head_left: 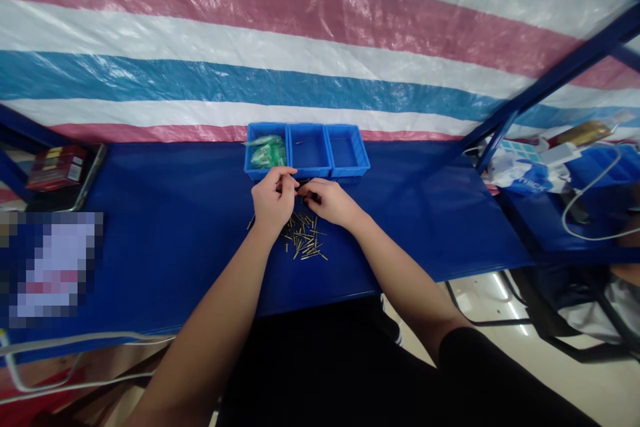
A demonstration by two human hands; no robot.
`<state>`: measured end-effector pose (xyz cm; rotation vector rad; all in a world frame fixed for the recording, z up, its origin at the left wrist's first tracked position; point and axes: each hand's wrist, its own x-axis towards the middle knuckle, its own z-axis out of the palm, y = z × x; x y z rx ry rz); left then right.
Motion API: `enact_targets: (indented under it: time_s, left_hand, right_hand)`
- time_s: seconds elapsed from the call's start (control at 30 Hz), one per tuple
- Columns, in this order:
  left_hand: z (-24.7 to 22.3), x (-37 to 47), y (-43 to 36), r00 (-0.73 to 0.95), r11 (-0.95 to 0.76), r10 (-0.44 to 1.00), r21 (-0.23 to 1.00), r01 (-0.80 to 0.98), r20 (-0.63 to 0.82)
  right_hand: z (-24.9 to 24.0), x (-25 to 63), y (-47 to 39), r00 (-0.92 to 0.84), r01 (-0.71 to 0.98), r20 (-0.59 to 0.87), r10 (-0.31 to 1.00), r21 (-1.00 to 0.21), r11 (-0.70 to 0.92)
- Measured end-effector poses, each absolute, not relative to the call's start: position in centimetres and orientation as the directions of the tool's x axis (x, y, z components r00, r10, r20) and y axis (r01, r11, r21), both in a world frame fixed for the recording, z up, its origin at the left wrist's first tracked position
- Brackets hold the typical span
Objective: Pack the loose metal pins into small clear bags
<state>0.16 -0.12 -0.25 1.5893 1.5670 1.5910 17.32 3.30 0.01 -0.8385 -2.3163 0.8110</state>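
Note:
My left hand [273, 200] and my right hand [331, 201] meet over the blue table [175, 227], fingertips pinched together on a small dark part [303, 188] between them. Just below the hands lies a loose pile of several thin brass pins [305, 240]. Right behind the hands stand three blue bins: the left bin [265, 150] holds green-tinted plastic bags, the middle bin [310, 148] holds a small item, and the right bin [347, 148] looks bare inside. What exactly each hand grips is too small to make out.
A red box [56, 167] sits on a tray at the far left. A blue frame post [545, 83] slants up at right, with a second table holding white cable [590, 213], packets and a blue bin behind it. White cables [75, 340] hang at the near left edge.

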Motion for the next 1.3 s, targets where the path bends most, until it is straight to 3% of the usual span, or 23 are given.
enact_targets:
  time_s: [0.37, 0.57, 0.7, 0.87, 1.0, 1.3]
  left_hand:
    - [-0.2, 0.1, -0.2, -0.262, -0.287, 0.865, 0.851, 0.439, 0.427]
    - [0.2, 0.1, -0.4, -0.215, -0.314, 0.844, 0.778, 0.544, 0.491]
    - [0.0, 0.4, -0.4, -0.117, -0.356, 0.862, 0.753, 0.554, 0.493]
    - [-0.4, 0.6, -0.3, -0.038, -0.402, 0.87, 0.753, 0.521, 0.491]
    - [-0.2, 0.6, -0.4, -0.028, -0.407, 0.876, 0.769, 0.492, 0.482]
    - [0.0, 0.7, -0.7, 0.019, -0.391, 0.9, 0.79, 0.472, 0.435]
  right_hand:
    - [-0.1, 17.0, 3.0, -0.613, 0.375, 0.325, 0.72, -0.683, 0.627]
    - [0.3, 16.7, 2.9, -0.403, 0.247, 0.401, 0.822, -0.818, 0.52]
    - [0.4, 16.5, 3.0, -0.269, 0.094, 0.314, 0.91, -0.932, 0.35]
    - [0.5, 16.3, 3.2, -0.201, -0.052, 0.216, 0.955, -0.976, 0.21]
    - [0.4, 16.2, 3.2, -0.184, -0.126, 0.217, 0.959, -0.973, 0.196]
    - [0.1, 16.1, 3.4, -0.144, -0.126, 0.217, 0.966, -0.972, 0.199]
